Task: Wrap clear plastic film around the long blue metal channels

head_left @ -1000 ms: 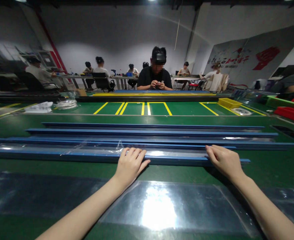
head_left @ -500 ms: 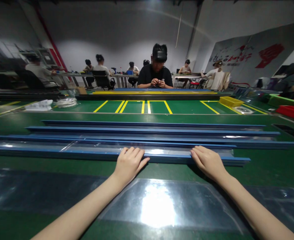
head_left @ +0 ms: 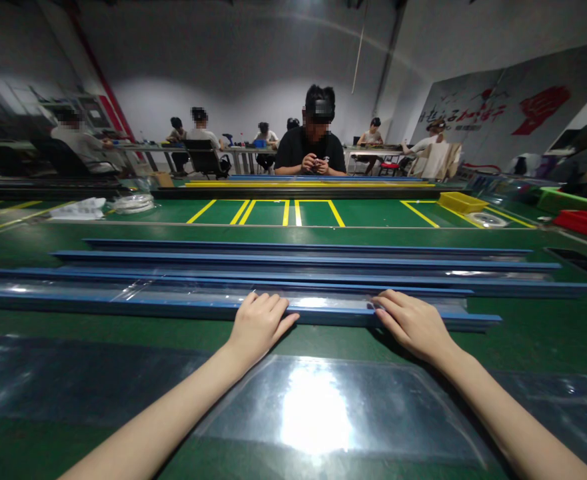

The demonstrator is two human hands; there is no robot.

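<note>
Both hands are at the nearest blue channel rail (head_left: 98,307), which lies lengthwise across the green tabletop (head_left: 548,327), directly in front of the wearer. Left hand (head_left: 257,328): fingers bent over the near lip, thumb spread to the side, palm down. Right hand (head_left: 416,323): well apart from the left, more loosely curled, fingertips at the same lip. Whether either hand pinches the rail or only rests on it: cannot tell, undersides hidden.

A clear film strip (head_left: 313,303) shows glare and some creasing between the rail's two lips. A transparent sheet (head_left: 398,400) lies flat nearer the wearer, under the forearms; further blue rails (head_left: 298,261) lie parallel just beyond.

Step in hand, as judged: steadying or pressing at the near lip, left hand probably the anchor. Any further move along the lip would call for even, light pressure, without dragging the film.
</note>
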